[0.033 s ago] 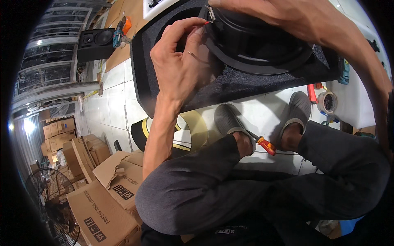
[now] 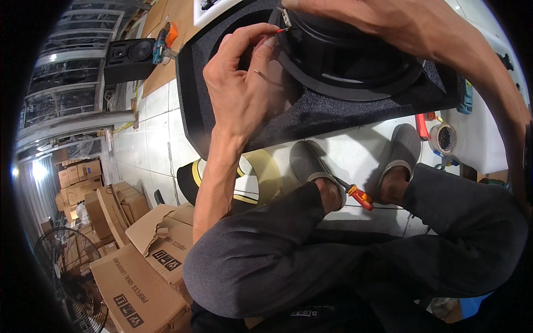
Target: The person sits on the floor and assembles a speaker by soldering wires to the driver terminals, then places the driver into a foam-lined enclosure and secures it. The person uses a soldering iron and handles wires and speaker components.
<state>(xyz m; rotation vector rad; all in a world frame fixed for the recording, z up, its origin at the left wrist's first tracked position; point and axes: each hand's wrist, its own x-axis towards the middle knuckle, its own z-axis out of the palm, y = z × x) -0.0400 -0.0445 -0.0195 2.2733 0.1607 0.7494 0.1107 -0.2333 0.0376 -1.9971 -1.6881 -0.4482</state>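
My left hand (image 2: 236,83) pinches a thin red wire (image 2: 279,31) between thumb and forefinger. Its tip is at a small metal terminal (image 2: 286,19) on the rim of a black speaker driver (image 2: 361,69); whether they touch is too small to tell. A short, pale wire end (image 2: 259,72) pokes out beside the left thumb. Curved over the driver's far side, my right hand (image 2: 361,16) grips it, its thumb by the terminal and its other fingers mostly hidden or cut off. The driver sits tilted on a black, carpet-textured speaker cabinet (image 2: 333,115).
A red-and-yellow screwdriver (image 2: 361,197) lies between my feet. Tape (image 2: 443,137) and a red-handled tool (image 2: 422,127) are at right. Cardboard boxes (image 2: 141,283) and a fan (image 2: 69,277) stand left. A drill (image 2: 160,47) is beside a small black speaker (image 2: 129,60).
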